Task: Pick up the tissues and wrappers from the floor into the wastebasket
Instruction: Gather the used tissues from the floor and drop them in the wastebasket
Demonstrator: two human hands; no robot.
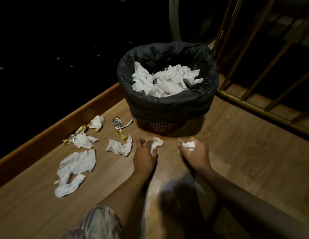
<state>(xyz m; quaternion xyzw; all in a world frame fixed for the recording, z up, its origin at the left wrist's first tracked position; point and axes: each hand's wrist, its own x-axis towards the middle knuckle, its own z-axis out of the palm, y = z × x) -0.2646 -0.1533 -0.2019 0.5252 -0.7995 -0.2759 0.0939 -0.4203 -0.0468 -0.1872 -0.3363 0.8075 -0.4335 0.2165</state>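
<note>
The wastebasket, lined with a black bag, stands on the wooden floor and holds several crumpled white tissues. Just in front of it, my left hand grips a crumpled tissue. My right hand grips another small crumpled tissue. To the left on the floor lie several loose tissues: a large flat one, one close to my left hand, one over a wrapper and one further back. Yellow and silver wrappers lie among them.
A raised wooden ledge borders the floor on the left, with darkness beyond it. A brass-coloured railing with slanted bars runs behind and right of the basket. A knee in patterned cloth shows at the bottom.
</note>
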